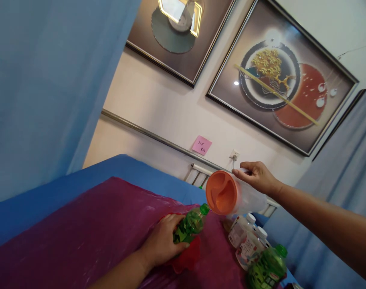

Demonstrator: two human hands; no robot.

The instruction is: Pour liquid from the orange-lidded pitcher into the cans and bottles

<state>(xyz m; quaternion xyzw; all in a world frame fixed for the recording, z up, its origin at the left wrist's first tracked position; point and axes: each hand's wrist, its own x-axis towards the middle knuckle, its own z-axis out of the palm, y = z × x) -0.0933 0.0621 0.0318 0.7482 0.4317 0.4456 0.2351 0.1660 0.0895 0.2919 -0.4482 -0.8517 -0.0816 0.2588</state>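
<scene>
My left hand [163, 243] is closed around a green plastic bottle [192, 224] with a green top, which leans toward the upper right. Beneath this hand lies a flat red piece with a wavy edge [187, 257], partly hidden. In my right hand [257, 176] is a translucent pitcher [250, 196], gripped at its handle. The pitcher is tipped on its side, its orange lid [221, 192] facing left, just beyond the bottle's top. Whether liquid is in the pitcher, I cannot tell.
Two white-capped bottles [250, 251] and another green bottle [268, 267] stand at the right on the purple plastic sheet [80, 233]. Blue cloth [134, 170] lies under the sheet. Blue curtains [44, 88] hang at both sides. A metal rail [152, 138] runs along the wall.
</scene>
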